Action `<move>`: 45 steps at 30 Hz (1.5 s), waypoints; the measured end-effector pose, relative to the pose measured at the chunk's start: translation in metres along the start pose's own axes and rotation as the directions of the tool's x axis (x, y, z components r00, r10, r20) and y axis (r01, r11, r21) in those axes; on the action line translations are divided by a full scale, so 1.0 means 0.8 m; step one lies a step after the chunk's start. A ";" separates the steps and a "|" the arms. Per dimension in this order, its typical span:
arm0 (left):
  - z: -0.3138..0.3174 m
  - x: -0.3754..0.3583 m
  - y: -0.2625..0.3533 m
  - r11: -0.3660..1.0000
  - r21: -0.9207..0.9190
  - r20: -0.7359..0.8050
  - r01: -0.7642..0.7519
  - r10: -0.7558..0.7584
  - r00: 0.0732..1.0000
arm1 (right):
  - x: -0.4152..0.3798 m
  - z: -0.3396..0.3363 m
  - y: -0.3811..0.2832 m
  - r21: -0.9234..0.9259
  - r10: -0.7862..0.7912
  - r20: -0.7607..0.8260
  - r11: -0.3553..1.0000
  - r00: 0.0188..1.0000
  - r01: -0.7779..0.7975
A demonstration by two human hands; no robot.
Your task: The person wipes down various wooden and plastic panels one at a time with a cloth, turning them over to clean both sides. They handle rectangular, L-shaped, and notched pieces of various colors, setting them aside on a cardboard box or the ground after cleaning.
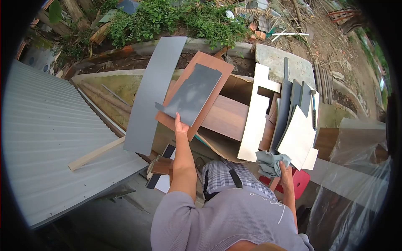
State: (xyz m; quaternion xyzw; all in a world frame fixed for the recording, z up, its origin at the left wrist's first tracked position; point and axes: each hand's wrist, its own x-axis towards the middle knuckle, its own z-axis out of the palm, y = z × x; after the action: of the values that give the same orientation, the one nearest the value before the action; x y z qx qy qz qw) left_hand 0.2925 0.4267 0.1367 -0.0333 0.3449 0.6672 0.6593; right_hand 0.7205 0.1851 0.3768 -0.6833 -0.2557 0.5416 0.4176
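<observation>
- left hand is raised, fingers pinching the lower edge of a dark grey panel
- the grey panel lies tilted on a reddish-brown board, beside a long light grey board
- right hand is closed around a crumpled grey cloth, just below a cream panel
- a red stool sits just beside that hand

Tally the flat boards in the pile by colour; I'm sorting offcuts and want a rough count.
Grey boards, held one included: about 5
Brown wood-tone: about 3
Cream or white: about 3
Total: about 11; overlaps hide some.
</observation>
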 end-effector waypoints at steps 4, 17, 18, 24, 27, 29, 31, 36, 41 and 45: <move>-0.020 0.006 -0.002 0.972 0.188 -0.209 0.144 -0.103 0.973 | 0.005 -0.013 0.003 -0.022 0.027 0.010 0.999 1.000 -0.027; -0.029 0.039 -0.052 0.571 0.742 -0.606 0.352 0.345 0.717 | 0.014 -0.034 0.015 0.051 0.097 -0.059 0.994 0.994 -0.094; -0.031 0.026 -0.077 0.484 0.865 -0.337 0.134 0.361 0.870 | 0.013 -0.036 0.017 0.091 0.090 -0.050 0.992 0.995 -0.085; 0.020 -0.137 -0.258 0.237 0.921 -0.168 0.308 -0.472 0.866 | 0.012 -0.046 0.045 0.194 0.134 -0.110 0.975 0.985 -0.111; 0.000 -0.161 -0.327 0.122 0.943 -0.183 0.311 -0.591 0.785 | 0.005 -0.051 0.044 0.211 0.167 -0.112 0.967 0.980 -0.141; 0.000 -0.163 -0.335 0.144 0.938 -0.169 0.314 -0.603 0.780 | -0.003 -0.058 0.048 0.220 0.145 -0.132 0.969 0.981 -0.114; 0.024 -0.170 -0.314 0.162 0.892 -0.216 0.422 -0.667 0.713 | -0.009 -0.058 0.045 0.235 0.113 -0.175 0.969 0.978 -0.070; 0.042 -0.178 -0.275 0.215 0.857 -0.183 0.468 -0.721 0.668 | -0.018 -0.044 0.013 0.090 0.061 -0.125 0.995 0.990 -0.049; 0.091 -0.217 -0.228 0.510 0.739 -0.016 0.439 -0.639 0.769 | 0.013 0.054 -0.047 -0.497 -0.156 0.182 0.837 0.971 0.228; 0.100 -0.234 -0.211 0.552 0.682 -0.039 0.480 -0.629 0.777 | 0.077 0.109 0.034 -0.754 -0.374 0.496 0.262 0.783 0.603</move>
State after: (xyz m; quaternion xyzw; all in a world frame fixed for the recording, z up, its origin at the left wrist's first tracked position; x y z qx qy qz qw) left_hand 0.5014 0.2888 0.2207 0.1636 0.4563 0.2567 0.8361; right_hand 0.6522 0.2462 0.3157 -0.6171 -0.7418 0.2377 0.1115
